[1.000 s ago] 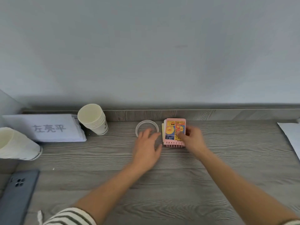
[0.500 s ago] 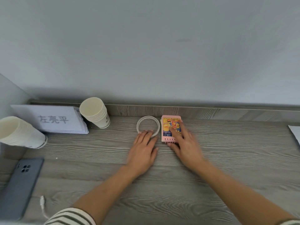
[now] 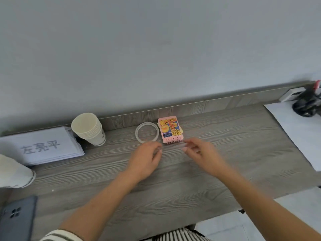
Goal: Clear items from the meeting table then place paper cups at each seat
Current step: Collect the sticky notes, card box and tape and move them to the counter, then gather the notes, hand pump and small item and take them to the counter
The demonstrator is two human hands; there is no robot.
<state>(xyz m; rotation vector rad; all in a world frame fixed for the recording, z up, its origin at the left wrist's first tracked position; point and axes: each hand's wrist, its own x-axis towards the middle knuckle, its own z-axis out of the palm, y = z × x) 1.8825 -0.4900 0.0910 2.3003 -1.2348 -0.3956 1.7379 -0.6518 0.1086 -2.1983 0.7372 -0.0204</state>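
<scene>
Pink, cartoon-covered and spiral-bound, the notebook (image 3: 171,129) is seen just beyond the relaxed, empty left hand (image 3: 145,161) and right hand (image 3: 202,154).

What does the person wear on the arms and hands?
There are no gloves on the left hand or the right hand. No watch or ring shows, though the picture is blurred. The left sleeve, white with dark stripes, ends near the elbow. The right one hardly shows.
</scene>
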